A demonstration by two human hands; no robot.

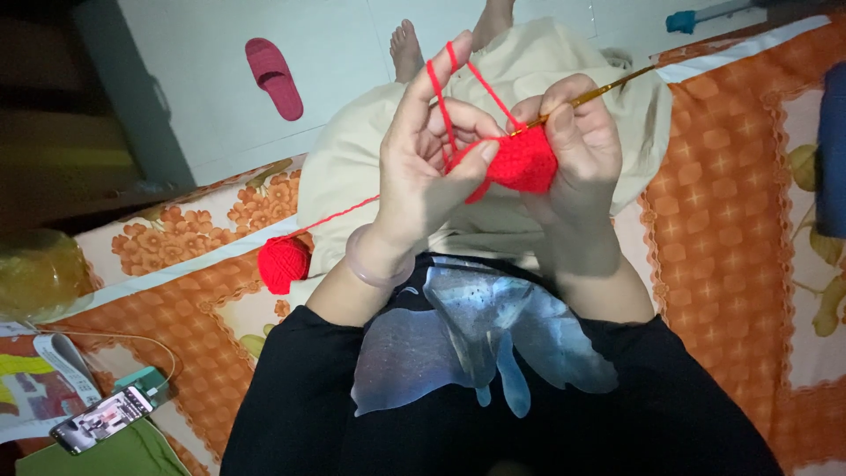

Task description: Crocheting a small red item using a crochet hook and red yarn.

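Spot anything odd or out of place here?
Little stands out. A single pink slipper lies alone on the white floor, with no mate in view. The red yarn ball sits on the orange bedspread, its strand running tidily up to the left hand.

The hook's [589, 95] tip is hidden, probably inside the red crochet piece [522, 164].

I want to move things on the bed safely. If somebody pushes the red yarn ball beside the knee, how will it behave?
The red yarn ball looks round, so it would probably roll on the orange bedspread. It seems soft and light. Its strand runs up to the left hand, so rolling may unwind it.
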